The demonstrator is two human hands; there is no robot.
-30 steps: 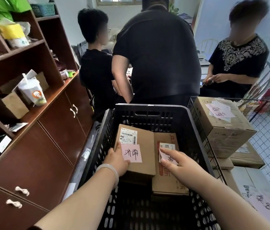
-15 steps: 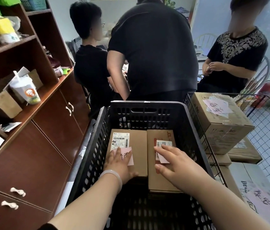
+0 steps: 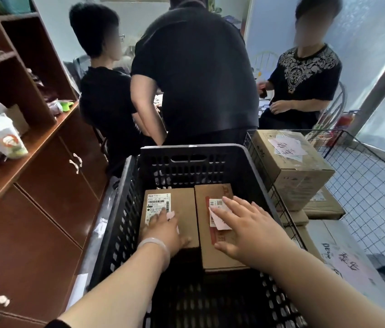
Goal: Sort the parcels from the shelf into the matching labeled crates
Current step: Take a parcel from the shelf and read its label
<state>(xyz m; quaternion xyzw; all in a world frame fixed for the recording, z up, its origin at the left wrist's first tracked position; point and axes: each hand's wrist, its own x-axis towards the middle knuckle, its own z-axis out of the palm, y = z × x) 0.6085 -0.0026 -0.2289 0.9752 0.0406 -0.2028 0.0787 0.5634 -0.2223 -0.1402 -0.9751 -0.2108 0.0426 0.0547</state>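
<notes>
2 parcels (image 3: 184, 202) flat in crate (image 3: 191, 148), long axes fwd.

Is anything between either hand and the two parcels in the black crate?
Nothing visible. The left hand lies flat on the left parcel, and the right hand is spread on top of the right parcel. The parcels lie side by side inside the crate.

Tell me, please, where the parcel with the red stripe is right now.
In the head view, the red-striped parcel lies in the black crate, on its right side, beside the other parcel to its left, under the right hand.
</notes>
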